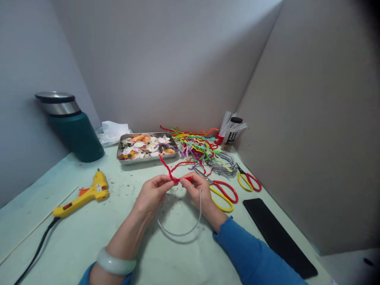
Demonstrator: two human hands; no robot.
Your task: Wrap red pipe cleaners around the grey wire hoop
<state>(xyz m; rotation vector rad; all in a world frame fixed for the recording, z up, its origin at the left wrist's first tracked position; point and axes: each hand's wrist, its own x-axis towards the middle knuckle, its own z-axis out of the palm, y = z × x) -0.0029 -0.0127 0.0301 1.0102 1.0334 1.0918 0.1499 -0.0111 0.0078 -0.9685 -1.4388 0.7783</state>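
My left hand (152, 194) pinches a red pipe cleaner (166, 166) between thumb and forefinger, and one end of it sticks up and away from me. Close beside it, my right hand (199, 193) is closed on the red fuzzy strand too, at the upper part of a bent grey wire (178, 234). The wire curves down in a loop below both hands, above the table. Fingers hide where the pipe cleaner and wire meet. Just right of my right hand lie large scissors (227, 194) with red and yellow handles.
A metal tray (145, 161) of shells stands behind my hands, beside tangled pipe cleaners (197, 144) and a grey wire coil (227, 164). Left are a yellow glue gun (86, 198) and a green bottle (75, 134). Right are smaller scissors (249, 182) and a black strip (279, 237).
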